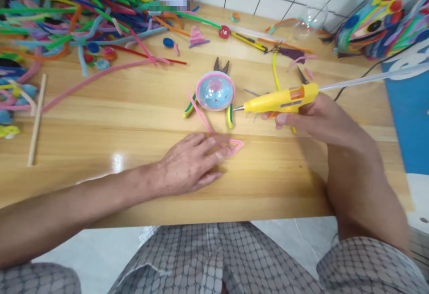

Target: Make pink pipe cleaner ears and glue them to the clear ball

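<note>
Head camera shows your right hand [317, 119] wrapped around a yellow plastic glue gun [279, 101], its thin metal tip [238, 108] just beside the shiny blue half-ball bowl with a pink rim [205, 95]. Your left hand [191, 162] lies palm down with fingers loose and spread over a bent pink fuzzy stick [203, 118] on the light wooden table [117, 128], right in front of you. Hold the stick flat near its bend, use only a small dab of glue, and keep that tip, which may be hot, off your fingers. The bowl sits over green and yellow pliers [229, 118]; a round pink patch [215, 85] and little red specks show in it. Near the wall, a clear plastic ball [311, 21] is too blurry to tell what it holds.
</note>
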`<state>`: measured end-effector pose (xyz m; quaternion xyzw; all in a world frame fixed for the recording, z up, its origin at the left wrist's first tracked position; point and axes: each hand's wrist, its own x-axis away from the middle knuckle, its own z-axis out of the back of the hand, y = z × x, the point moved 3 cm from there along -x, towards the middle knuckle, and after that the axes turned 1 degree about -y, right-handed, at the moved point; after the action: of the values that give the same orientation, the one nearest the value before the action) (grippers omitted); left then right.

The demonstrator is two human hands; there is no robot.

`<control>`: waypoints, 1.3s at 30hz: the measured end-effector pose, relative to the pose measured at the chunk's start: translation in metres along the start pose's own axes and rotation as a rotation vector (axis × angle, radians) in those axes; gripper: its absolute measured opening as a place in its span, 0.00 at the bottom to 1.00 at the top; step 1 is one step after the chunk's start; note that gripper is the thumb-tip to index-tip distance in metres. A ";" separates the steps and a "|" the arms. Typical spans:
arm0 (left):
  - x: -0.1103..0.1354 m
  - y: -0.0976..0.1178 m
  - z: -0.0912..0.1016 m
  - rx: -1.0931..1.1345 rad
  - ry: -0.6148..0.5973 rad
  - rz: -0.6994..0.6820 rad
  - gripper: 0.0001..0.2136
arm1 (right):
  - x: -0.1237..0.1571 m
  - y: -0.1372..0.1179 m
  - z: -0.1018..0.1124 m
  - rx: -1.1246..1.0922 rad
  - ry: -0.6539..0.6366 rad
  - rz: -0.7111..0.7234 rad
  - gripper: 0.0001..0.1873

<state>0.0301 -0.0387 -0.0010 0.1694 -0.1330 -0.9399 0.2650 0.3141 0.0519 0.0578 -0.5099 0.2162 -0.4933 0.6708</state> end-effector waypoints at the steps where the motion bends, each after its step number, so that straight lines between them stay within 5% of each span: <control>1: -0.003 0.004 -0.005 -0.026 -0.020 0.002 0.26 | 0.001 -0.001 0.000 -0.008 0.011 0.026 0.18; 7: -0.007 0.010 -0.013 -0.142 -0.015 -0.036 0.11 | 0.011 0.008 -0.011 -0.064 0.002 0.007 0.19; 14: 0.027 -0.006 0.015 -0.223 -0.038 -0.017 0.13 | 0.019 0.033 -0.021 -0.059 -0.068 -0.055 0.18; 18: 0.032 0.012 0.015 -0.254 0.056 0.083 0.14 | 0.018 0.031 -0.022 -0.057 -0.074 -0.068 0.16; 25: 0.017 0.038 -0.006 -0.242 0.018 -0.033 0.14 | 0.014 0.034 -0.016 0.049 0.064 -0.119 0.19; 30: 0.029 0.042 0.010 -0.076 0.109 -0.151 0.11 | 0.015 0.035 -0.010 0.017 0.136 -0.106 0.19; 34: 0.032 0.047 0.018 -0.103 0.159 -0.036 0.13 | 0.020 0.022 -0.002 -0.011 0.203 -0.055 0.17; 39: 0.015 0.048 -0.002 -0.146 0.044 0.053 0.05 | 0.021 0.022 0.004 -0.028 0.246 0.009 0.16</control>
<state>0.0401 -0.0864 0.0099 0.1666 -0.0629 -0.9358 0.3044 0.3357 0.0357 0.0443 -0.4539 0.3059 -0.5460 0.6343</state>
